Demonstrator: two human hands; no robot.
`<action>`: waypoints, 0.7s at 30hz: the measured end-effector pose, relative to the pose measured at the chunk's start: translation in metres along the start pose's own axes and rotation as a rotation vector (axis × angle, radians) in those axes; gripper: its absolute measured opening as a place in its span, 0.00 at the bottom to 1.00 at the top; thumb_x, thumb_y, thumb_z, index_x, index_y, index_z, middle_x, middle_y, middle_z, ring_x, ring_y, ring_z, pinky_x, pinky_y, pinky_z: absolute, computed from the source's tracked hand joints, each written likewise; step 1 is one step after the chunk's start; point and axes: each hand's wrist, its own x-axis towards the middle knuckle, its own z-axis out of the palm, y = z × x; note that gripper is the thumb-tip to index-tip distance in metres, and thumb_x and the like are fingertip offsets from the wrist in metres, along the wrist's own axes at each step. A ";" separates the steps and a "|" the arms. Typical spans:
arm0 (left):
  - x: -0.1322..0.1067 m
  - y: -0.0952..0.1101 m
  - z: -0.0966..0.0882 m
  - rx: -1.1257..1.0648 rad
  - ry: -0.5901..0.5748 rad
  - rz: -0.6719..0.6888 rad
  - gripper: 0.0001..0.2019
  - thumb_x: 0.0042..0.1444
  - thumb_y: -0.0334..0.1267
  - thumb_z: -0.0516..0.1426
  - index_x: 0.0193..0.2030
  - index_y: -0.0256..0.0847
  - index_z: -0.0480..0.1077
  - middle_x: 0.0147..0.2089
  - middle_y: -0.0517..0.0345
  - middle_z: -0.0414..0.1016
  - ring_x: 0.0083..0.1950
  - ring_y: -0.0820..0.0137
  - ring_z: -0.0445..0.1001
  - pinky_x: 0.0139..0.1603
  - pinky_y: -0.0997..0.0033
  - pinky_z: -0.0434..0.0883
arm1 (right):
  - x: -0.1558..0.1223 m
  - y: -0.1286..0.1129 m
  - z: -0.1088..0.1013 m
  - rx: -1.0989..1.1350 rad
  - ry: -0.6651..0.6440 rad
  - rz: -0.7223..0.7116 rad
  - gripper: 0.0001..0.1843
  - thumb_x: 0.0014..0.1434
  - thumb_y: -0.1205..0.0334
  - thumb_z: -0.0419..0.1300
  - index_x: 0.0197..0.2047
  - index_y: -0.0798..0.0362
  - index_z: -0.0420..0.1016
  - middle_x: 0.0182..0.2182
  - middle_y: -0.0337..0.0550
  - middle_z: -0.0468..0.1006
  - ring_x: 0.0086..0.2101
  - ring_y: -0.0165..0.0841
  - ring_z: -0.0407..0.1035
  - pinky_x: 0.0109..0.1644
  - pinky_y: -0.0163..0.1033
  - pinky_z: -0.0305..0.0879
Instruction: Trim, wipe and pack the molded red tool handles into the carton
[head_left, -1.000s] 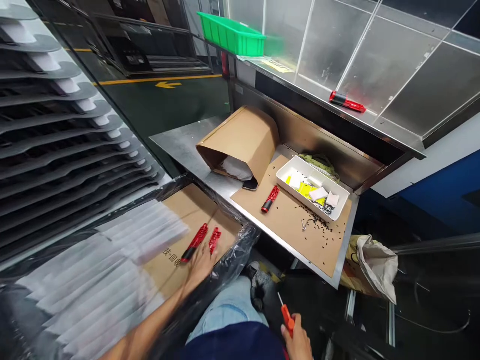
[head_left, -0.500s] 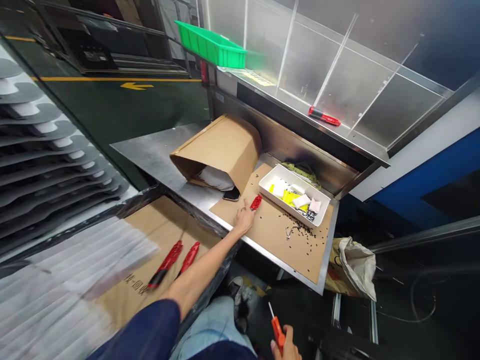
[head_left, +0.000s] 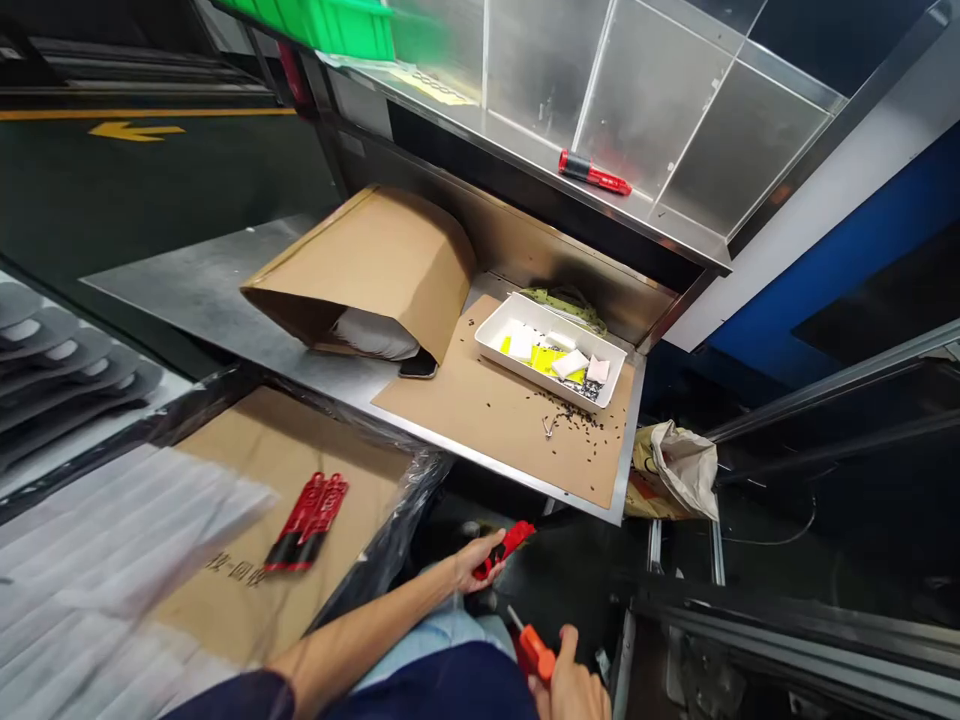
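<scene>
- A red part [head_left: 510, 545] is held low, above the lap, closed in the left hand [head_left: 476, 563]; the forearm is extended across the body.
- An orange screwdriver [head_left: 534, 650] is gripped in the right hand [head_left: 570, 688], fingers closed around the handle.
- Two further red parts [head_left: 306, 520] are laid on a cardboard sheet [head_left: 352, 430].

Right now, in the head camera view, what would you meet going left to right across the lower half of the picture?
Stacked white sheets → two red-and-black tools on tan cardboard → left hand holding a red tool → right hand holding an orange-handled tool → crumpled white bag
</scene>
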 end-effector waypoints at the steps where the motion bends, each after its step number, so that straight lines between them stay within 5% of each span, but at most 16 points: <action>1: 0.003 -0.001 -0.001 0.052 0.000 0.014 0.21 0.65 0.51 0.50 0.49 0.35 0.72 0.23 0.59 0.71 0.21 0.71 0.71 0.26 0.71 0.71 | 0.000 0.000 -0.007 -0.012 0.021 -0.009 0.25 0.59 0.66 0.56 0.61 0.56 0.65 0.33 0.53 0.83 0.36 0.47 0.79 0.39 0.44 0.72; 4: -0.002 -0.008 -0.010 0.209 0.003 0.122 0.22 0.63 0.48 0.53 0.62 0.46 0.68 0.35 0.53 0.77 0.38 0.61 0.79 0.41 0.65 0.73 | 0.005 0.006 -0.032 0.000 0.057 -0.032 0.22 0.65 0.64 0.51 0.61 0.60 0.64 0.36 0.56 0.82 0.39 0.47 0.79 0.41 0.44 0.71; 8: -0.022 -0.014 -0.023 0.304 -0.024 0.209 0.23 0.61 0.43 0.55 0.64 0.55 0.67 0.53 0.50 0.75 0.61 0.52 0.70 0.58 0.61 0.66 | 0.022 0.019 -0.063 0.057 -0.040 -0.019 0.19 0.68 0.64 0.47 0.57 0.66 0.64 0.40 0.61 0.81 0.42 0.48 0.78 0.41 0.43 0.70; 11: -0.030 -0.014 -0.026 0.184 -0.087 0.139 0.21 0.61 0.42 0.56 0.62 0.53 0.69 0.49 0.51 0.76 0.54 0.57 0.75 0.51 0.65 0.71 | 0.034 0.024 -0.070 0.074 -0.037 -0.018 0.17 0.69 0.63 0.47 0.55 0.64 0.65 0.41 0.61 0.81 0.43 0.47 0.77 0.41 0.42 0.69; 16: -0.034 -0.013 -0.031 -0.264 -0.222 -0.172 0.10 0.61 0.41 0.58 0.44 0.37 0.75 0.29 0.53 0.74 0.23 0.70 0.72 0.20 0.76 0.70 | 0.039 0.027 -0.064 0.100 -0.039 -0.041 0.17 0.69 0.62 0.47 0.54 0.64 0.65 0.42 0.60 0.81 0.43 0.47 0.77 0.41 0.42 0.69; 21: -0.032 -0.015 -0.031 -0.753 -0.234 -0.353 0.07 0.62 0.31 0.58 0.46 0.35 0.71 0.37 0.53 0.76 0.23 0.80 0.70 0.17 0.86 0.68 | 0.028 0.026 -0.062 0.110 -0.054 -0.043 0.20 0.68 0.61 0.48 0.58 0.66 0.62 0.43 0.61 0.80 0.45 0.48 0.77 0.42 0.42 0.69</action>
